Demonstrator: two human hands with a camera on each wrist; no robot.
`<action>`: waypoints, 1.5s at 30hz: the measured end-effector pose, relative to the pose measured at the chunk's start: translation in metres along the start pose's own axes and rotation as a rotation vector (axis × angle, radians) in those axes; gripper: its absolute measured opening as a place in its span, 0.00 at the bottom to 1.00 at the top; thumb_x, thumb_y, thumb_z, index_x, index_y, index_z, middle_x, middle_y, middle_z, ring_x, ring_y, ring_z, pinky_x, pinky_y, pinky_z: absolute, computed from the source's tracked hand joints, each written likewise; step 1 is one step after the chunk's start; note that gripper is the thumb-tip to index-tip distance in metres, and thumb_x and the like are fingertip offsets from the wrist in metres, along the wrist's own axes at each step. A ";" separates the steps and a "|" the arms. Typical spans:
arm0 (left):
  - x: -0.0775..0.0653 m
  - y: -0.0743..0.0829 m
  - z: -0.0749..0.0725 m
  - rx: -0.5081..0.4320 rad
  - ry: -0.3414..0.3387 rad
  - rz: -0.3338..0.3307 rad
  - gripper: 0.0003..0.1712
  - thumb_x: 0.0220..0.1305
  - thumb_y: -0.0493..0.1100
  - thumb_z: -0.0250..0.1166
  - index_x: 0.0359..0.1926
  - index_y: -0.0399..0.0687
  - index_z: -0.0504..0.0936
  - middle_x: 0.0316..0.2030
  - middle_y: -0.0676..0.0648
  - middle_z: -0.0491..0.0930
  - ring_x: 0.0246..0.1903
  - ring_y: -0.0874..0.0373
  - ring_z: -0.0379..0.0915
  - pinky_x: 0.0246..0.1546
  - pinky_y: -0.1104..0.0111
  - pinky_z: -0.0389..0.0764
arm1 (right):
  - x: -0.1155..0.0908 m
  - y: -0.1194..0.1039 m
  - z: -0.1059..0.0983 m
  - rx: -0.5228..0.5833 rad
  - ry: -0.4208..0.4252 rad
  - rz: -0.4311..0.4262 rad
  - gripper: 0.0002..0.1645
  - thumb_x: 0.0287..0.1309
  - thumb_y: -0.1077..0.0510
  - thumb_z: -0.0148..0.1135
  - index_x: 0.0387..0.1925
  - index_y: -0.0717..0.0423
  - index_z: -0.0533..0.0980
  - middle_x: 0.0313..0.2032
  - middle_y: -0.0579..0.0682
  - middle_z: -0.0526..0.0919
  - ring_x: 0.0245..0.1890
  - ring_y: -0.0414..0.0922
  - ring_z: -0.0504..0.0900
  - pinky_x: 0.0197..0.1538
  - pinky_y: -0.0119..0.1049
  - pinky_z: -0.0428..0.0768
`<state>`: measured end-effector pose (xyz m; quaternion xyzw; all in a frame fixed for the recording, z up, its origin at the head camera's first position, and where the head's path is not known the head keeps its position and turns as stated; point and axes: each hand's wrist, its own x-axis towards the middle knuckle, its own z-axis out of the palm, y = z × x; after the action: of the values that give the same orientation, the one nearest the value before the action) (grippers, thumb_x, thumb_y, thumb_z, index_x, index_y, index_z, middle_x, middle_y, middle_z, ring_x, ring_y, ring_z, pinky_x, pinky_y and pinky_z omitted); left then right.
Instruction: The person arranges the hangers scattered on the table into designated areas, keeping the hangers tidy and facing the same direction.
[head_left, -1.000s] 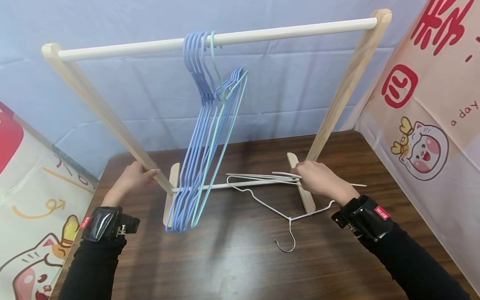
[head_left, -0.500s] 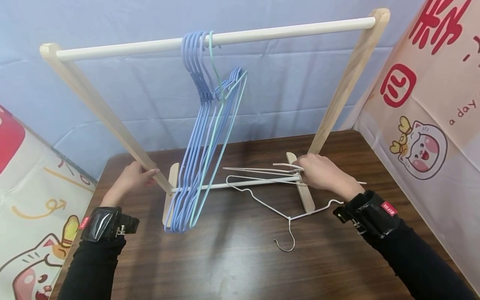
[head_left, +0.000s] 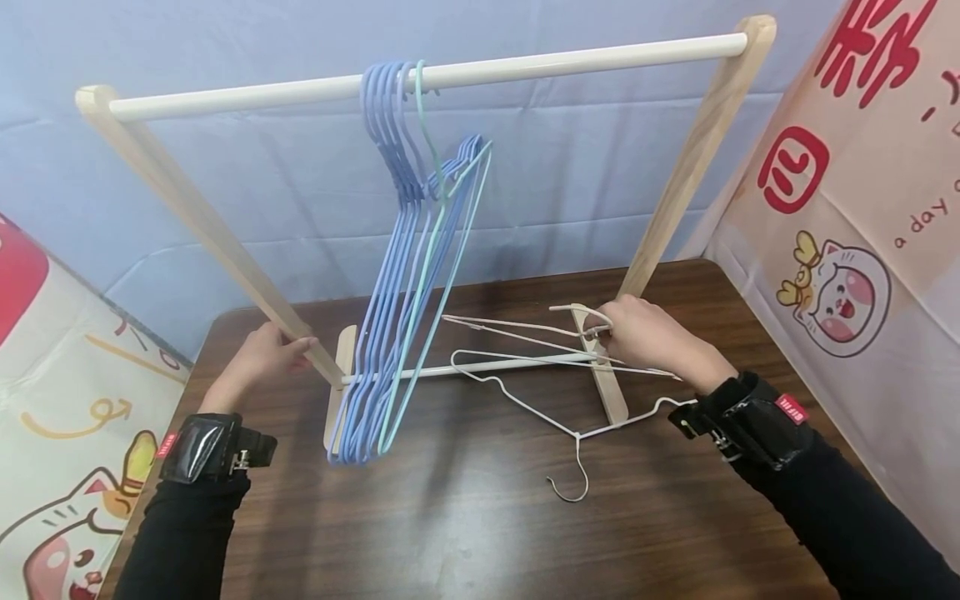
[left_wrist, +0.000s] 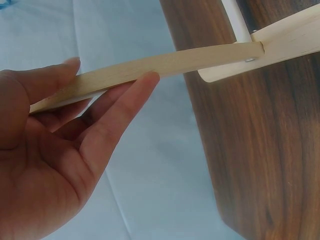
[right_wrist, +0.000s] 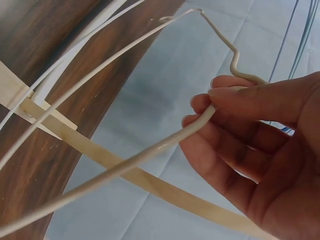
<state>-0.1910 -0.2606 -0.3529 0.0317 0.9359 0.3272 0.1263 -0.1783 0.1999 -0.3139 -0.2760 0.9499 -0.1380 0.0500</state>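
Observation:
My left hand [head_left: 264, 364] grips the left wooden post [head_left: 202, 225] of a clothes rack near its foot. In the left wrist view the thumb lies on one side of the post [left_wrist: 180, 61] and the fingers on the other. At the right foot of the rack, my right hand [head_left: 651, 340] pinches a white hanger [right_wrist: 150, 152] near its neck, between thumb and fingertips. That hanger is tilted, its far end raised. Below it a second white hanger [head_left: 577, 436] lies with its hook towards me. Several blue hangers [head_left: 386, 283] and a mint green one [head_left: 423, 117] hang together.
The hangers hang from the rack's white top rail [head_left: 570, 65], left of its middle. A thinner white bar [head_left: 480, 366] joins the two wooden feet low down. The rack stands on a brown wooden table [head_left: 480, 533], with cloth backdrops behind and at both sides.
My right hand has risen a little and moved slightly right, lifting the white hanger further away from the one below it. The left hand stays on the post.

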 end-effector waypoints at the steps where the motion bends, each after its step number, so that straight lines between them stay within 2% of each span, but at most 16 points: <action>1: 0.000 0.000 0.000 -0.001 -0.001 -0.001 0.22 0.67 0.42 0.52 0.50 0.23 0.70 0.37 0.29 0.79 0.30 0.50 0.81 0.34 0.59 0.80 | 0.000 -0.001 -0.001 0.007 0.000 0.006 0.17 0.41 0.75 0.53 0.21 0.50 0.77 0.26 0.47 0.81 0.26 0.44 0.77 0.24 0.37 0.69; 5: 0.000 0.000 0.000 -0.002 -0.001 -0.003 0.22 0.67 0.42 0.52 0.51 0.23 0.70 0.37 0.29 0.78 0.30 0.50 0.81 0.32 0.62 0.80 | 0.000 -0.005 -0.006 0.031 0.002 0.032 0.16 0.40 0.75 0.52 0.17 0.49 0.72 0.18 0.42 0.72 0.22 0.42 0.71 0.23 0.35 0.66; 8: 0.000 0.000 0.000 -0.006 0.000 0.001 0.22 0.67 0.42 0.52 0.51 0.23 0.69 0.38 0.28 0.78 0.30 0.50 0.81 0.31 0.63 0.80 | 0.000 -0.007 -0.008 0.048 0.001 0.049 0.17 0.38 0.75 0.51 0.16 0.49 0.71 0.16 0.41 0.69 0.20 0.41 0.66 0.23 0.34 0.64; 15: 0.001 0.000 0.000 -0.010 0.001 0.005 0.23 0.68 0.42 0.52 0.51 0.22 0.69 0.39 0.28 0.77 0.31 0.48 0.81 0.34 0.59 0.80 | 0.000 -0.008 -0.013 0.081 0.021 0.029 0.16 0.36 0.76 0.53 0.23 0.55 0.79 0.23 0.45 0.80 0.22 0.41 0.70 0.27 0.35 0.69; 24: 0.001 -0.001 0.000 -0.004 -0.003 -0.004 0.23 0.67 0.43 0.52 0.50 0.23 0.70 0.39 0.28 0.78 0.31 0.49 0.81 0.36 0.56 0.79 | -0.001 -0.010 -0.016 0.066 0.051 0.005 0.14 0.38 0.74 0.56 0.23 0.55 0.80 0.23 0.45 0.81 0.25 0.42 0.77 0.30 0.37 0.73; 31: 0.001 0.000 0.000 -0.003 -0.003 -0.008 0.23 0.68 0.44 0.52 0.50 0.23 0.70 0.39 0.28 0.78 0.31 0.50 0.81 0.35 0.60 0.79 | -0.002 -0.013 -0.020 0.179 -0.013 0.122 0.14 0.42 0.73 0.52 0.22 0.54 0.79 0.16 0.41 0.77 0.11 0.37 0.71 0.23 0.33 0.71; 36: 0.002 -0.003 -0.001 -0.013 0.013 0.009 0.23 0.67 0.44 0.53 0.49 0.23 0.71 0.36 0.29 0.79 0.29 0.51 0.81 0.32 0.62 0.80 | -0.003 -0.015 -0.022 0.219 -0.031 0.161 0.13 0.44 0.72 0.52 0.22 0.55 0.79 0.18 0.43 0.79 0.13 0.38 0.75 0.22 0.33 0.74; 40: 0.002 -0.004 0.000 -0.031 0.019 0.024 0.24 0.66 0.46 0.54 0.47 0.23 0.71 0.35 0.30 0.79 0.27 0.52 0.81 0.32 0.59 0.80 | -0.004 -0.017 -0.023 0.263 -0.039 0.190 0.12 0.47 0.72 0.52 0.23 0.56 0.79 0.19 0.46 0.80 0.14 0.39 0.78 0.22 0.33 0.76; 45: 0.000 -0.002 0.000 -0.032 0.024 0.016 0.23 0.66 0.45 0.54 0.47 0.23 0.71 0.35 0.29 0.79 0.27 0.52 0.80 0.32 0.59 0.80 | -0.005 -0.020 -0.025 0.287 -0.025 0.199 0.10 0.49 0.71 0.54 0.22 0.58 0.79 0.15 0.45 0.78 0.14 0.39 0.77 0.21 0.31 0.77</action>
<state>-0.1914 -0.2625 -0.3543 0.0333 0.9318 0.3435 0.1128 -0.1685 0.1921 -0.2842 -0.1721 0.9424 -0.2632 0.1141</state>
